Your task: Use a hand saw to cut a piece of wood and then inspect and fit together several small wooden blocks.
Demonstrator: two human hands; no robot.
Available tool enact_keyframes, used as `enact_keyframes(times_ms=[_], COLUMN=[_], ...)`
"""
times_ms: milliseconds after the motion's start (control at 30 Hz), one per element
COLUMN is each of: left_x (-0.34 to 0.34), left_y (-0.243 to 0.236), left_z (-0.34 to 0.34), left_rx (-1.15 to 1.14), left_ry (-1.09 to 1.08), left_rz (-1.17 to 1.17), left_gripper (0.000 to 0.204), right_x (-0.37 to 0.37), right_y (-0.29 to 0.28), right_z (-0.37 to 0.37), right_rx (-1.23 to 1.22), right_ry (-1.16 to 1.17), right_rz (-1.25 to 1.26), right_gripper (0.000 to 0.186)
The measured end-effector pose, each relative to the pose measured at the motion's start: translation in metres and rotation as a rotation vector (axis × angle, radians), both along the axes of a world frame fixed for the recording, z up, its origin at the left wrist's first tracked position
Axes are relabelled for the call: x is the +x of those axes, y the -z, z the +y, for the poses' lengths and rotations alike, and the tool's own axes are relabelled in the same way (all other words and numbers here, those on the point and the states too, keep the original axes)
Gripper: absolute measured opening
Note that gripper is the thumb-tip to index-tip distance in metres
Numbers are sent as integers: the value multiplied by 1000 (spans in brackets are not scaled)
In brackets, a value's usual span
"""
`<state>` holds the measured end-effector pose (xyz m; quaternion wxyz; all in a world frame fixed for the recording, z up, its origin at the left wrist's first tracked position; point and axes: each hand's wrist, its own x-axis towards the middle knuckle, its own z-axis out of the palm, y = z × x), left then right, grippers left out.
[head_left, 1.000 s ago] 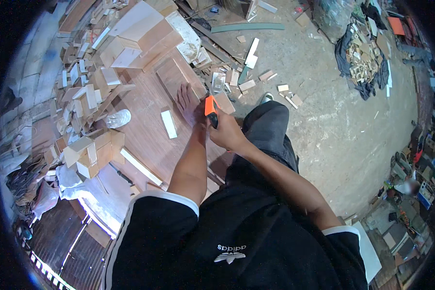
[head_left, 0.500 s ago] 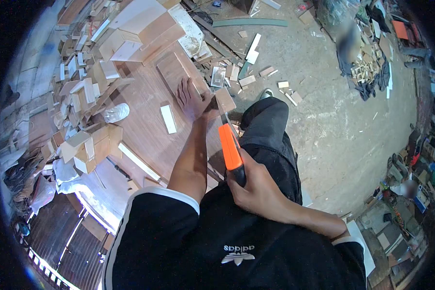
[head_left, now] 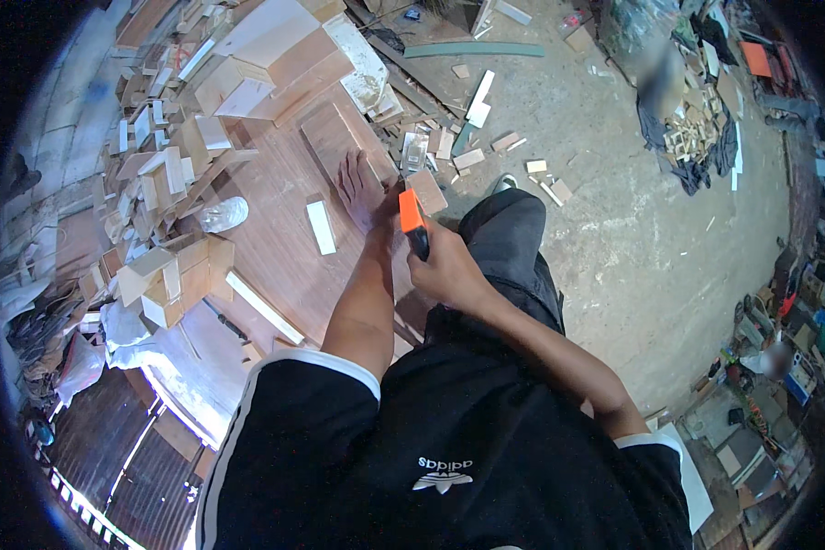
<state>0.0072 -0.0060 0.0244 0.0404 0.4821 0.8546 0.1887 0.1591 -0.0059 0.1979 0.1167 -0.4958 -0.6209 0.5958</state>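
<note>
My left hand presses on a wooden board with its fingers apart, on a plywood work surface. My right hand grips the black part of an orange and black saw handle, just right of my left wrist. The blade is mostly hidden behind the handle. A square wood piece lies just beyond the handle at the board's right end. A narrow white strip lies left of my left forearm.
Piled wooden boxes and offcuts line the left, with a clear plastic bottle nearby. Scattered scraps lie on the concrete floor. A dark sack of wood bits is at upper right, clutter along the right edge. My leg is right of the board.
Half a second ago my right hand and the saw were drawn back toward my body; they have since moved forward, up beside my left wrist. My left hand stays on the board.
</note>
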Motion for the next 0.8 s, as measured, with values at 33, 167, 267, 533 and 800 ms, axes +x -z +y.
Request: enact_keyframes(times_ms=[33,167,267,533,800], left_x=[-3,-5,-5,2,3], left_y=[-1,10,16,-13,-2], left_z=[-2,-1,-3,5,2], left_rx=[-5,-9,56,59,79], left_ry=[-6,-8,13,31,32], left_rz=[27,52,14,-52,48], left_gripper=[73,71,70,74,74], right_x=[2,11,8,-28,-59], right_y=[-14,-83,-86,-48,69], right_z=[-4,10,41,101,83], right_rx=[-1,-114,-107,-469,-313], right_ry=[-8,14,23,-113,-42], right_rz=[5,89,93,-75,-115], right_gripper=[27,22,23,10,6])
